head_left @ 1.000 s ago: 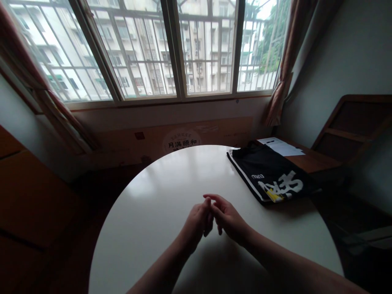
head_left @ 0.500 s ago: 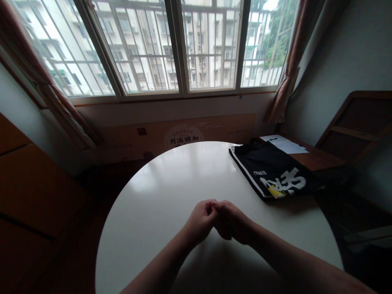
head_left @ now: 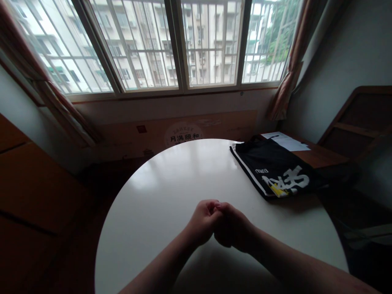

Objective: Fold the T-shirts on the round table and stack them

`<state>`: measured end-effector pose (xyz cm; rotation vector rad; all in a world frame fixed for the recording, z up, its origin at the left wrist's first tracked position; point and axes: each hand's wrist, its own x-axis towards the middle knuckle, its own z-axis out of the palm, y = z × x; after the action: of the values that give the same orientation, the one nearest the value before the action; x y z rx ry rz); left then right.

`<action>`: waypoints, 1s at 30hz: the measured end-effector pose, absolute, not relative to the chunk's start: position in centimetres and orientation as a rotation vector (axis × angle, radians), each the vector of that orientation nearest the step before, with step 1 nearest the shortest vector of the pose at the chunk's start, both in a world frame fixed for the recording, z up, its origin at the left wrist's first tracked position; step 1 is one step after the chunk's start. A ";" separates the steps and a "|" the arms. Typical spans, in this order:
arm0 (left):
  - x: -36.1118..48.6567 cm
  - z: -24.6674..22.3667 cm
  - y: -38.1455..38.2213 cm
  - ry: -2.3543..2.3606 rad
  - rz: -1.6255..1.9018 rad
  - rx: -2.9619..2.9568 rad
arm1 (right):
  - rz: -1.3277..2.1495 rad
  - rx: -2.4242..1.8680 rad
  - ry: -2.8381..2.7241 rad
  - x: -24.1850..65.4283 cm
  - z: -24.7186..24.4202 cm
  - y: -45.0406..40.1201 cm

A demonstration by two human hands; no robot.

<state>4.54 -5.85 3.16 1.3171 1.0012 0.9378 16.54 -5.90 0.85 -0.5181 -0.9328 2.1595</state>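
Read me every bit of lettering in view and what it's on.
"月满颐和": tan panel below the window; a line under it is cut off, the faint smaller print unreadable.
"EU…": folded black cloth, rest unclear; its large white lettering is too stylised to read surely.
Paper sheets: too small to read.

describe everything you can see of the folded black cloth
The folded black cloth looks like soft fabric, with white lettering, a yellow patch and white edging on one side. It lies flat on the white table, seeming to overhang its right rim. The left hand and right hand do not touch it.
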 end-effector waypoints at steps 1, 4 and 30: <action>4.6 3.2 -5.9 0.998 0.937 1.317 | 2.154 -0.525 -0.937 16.6 0.9 -5.9; 4.5 3.2 -6.0 0.999 0.951 1.320 | 2.143 -0.542 -0.964 16.6 1.2 -6.1; 2.2 4.8 -5.3 0.886 1.325 1.277 | 1.663 -0.662 -0.815 16.7 1.1 -3.8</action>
<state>2.17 -5.34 4.75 1.2774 0.8857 1.3245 16.70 -3.80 1.07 -0.6616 -0.8154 1.6632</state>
